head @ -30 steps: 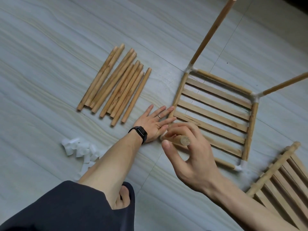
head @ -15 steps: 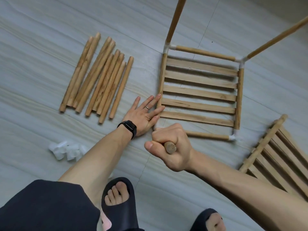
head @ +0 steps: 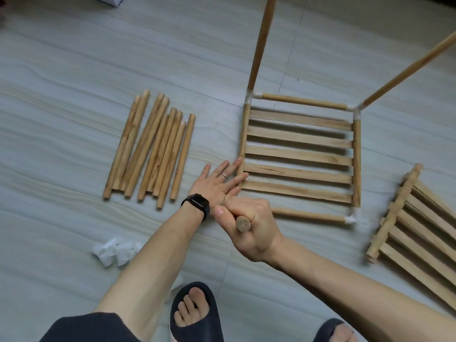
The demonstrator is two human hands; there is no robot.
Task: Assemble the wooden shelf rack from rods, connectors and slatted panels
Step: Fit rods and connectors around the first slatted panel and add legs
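Currently: held rod (head: 243, 223) stands near-upright at the near-left corner of the shelf frame (head: 299, 154). Its long axis runs almost along the line of sight, so only the round cut top end shows, facing the camera. The lower end is hidden under the fist.

Right hand (head: 249, 228) grips the rod, fingers (head: 251, 206) curled fully round the shaft, thumb laid along the left side.

Left hand (head: 217, 185) lies flat on the floor (head: 74, 70), fingers straight and spread, tips touching the frame's left side rail.

Frame lies flat on the floor, slats running left-right. Two upright rods rise from its far corners: far-left upright (head: 261, 43) and far-right upright (head: 409, 70). White connectors show at three corners, e.g. (head: 356, 110); the near-left corner is covered by the hands.

Loose rods (head: 153, 149) lie in a row left of the frame, long axes near-to-far, tilted slightly right. Spare connectors (head: 114, 251) are heaped beside the left forearm. Second slatted panel (head: 414, 233) lies at right, apart from the frame.
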